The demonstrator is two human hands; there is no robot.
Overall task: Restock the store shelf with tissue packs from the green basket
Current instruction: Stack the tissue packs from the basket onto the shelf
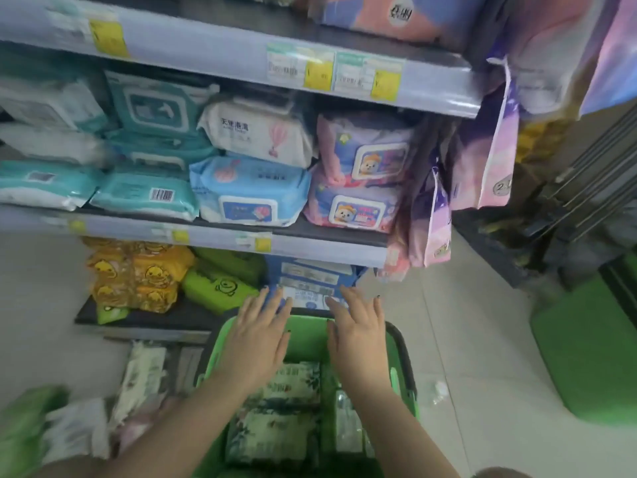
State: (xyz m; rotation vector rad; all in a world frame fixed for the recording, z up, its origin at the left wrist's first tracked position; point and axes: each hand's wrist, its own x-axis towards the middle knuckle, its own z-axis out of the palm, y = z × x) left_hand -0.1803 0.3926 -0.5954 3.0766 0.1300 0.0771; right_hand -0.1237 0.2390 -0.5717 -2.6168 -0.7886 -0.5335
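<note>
The green basket [306, 334] stands on the floor in front of the bottom shelf, with several white-and-green tissue packs [293, 381] lying in it. A stack of blue tissue packs [312, 277] sits on the bottom shelf [144, 319] just behind the basket. My left hand [258, 336] and my right hand [358, 334] reach forward over the basket, fingers straight. Their fingertips touch the front of the lowest blue pack. Neither hand grips anything.
Yellow duck packs [138, 274] and green packs [217, 288] fill the bottom shelf's left. The middle shelf [213, 236] holds teal, white, blue and pink wipe packs. Purple bags [482, 160] hang at the shelf end. Loose packs [141, 377] lie on the floor left; a green object [586, 350] stands right.
</note>
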